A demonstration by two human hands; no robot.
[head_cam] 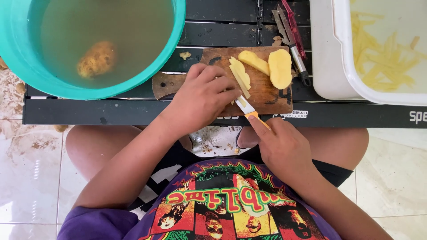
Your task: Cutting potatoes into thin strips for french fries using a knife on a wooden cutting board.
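Gripping knife (247,108), right hand (283,144) cuts potato slices (239,75) pinned under left hand's (202,98) closed fingertips

We wear a purple T-shirt (102,224) with short sleeves, the left sleeve showing as a plain purple fold at the lower edge of the view. Across the chest runs a large printed graphic (231,204) in red, yellow, green and black: arched yellow lettering edged in green, a red field below it, and small drawn figures set in black panels. Below the shirt we wear dark shorts (329,171), black with a white geometric pattern on the left leg. Our forearms and both hands (202,95) are bare, with no watch, ring or glove.
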